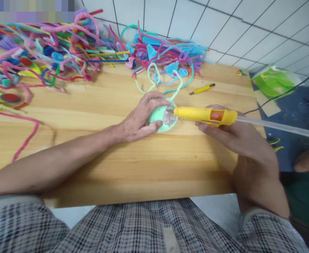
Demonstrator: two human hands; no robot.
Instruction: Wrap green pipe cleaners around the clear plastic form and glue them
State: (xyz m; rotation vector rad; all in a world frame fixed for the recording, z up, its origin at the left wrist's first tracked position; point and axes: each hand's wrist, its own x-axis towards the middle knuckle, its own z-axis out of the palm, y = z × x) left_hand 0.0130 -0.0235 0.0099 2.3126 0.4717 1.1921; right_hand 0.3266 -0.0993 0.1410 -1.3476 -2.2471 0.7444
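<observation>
My left hand (pixel 141 117) is wrapped round the left side of a mint-green coiled piece (pixel 158 114), its thumb and fingers on the rim. A greyish, shiny centre shows in the piece's opening. A yellow glue gun (pixel 196 115) is gripped in my right hand (pixel 230 135), with its metal nozzle at that opening. A long clear glue stick (pixel 275 126) sticks out of the gun's back end. Pale green fuzzy stems (pixel 179 84) lead up from the piece.
Colourful pipe cleaners (pixel 65 52) are heaped along the back left of the wooden table (pixel 133 172). A yellow cutter knife (pixel 202 89) lies behind the gun. A green plastic bag (pixel 273 82) and a black cable (pixel 286 88) are at the right. Part of another person shows at the right edge.
</observation>
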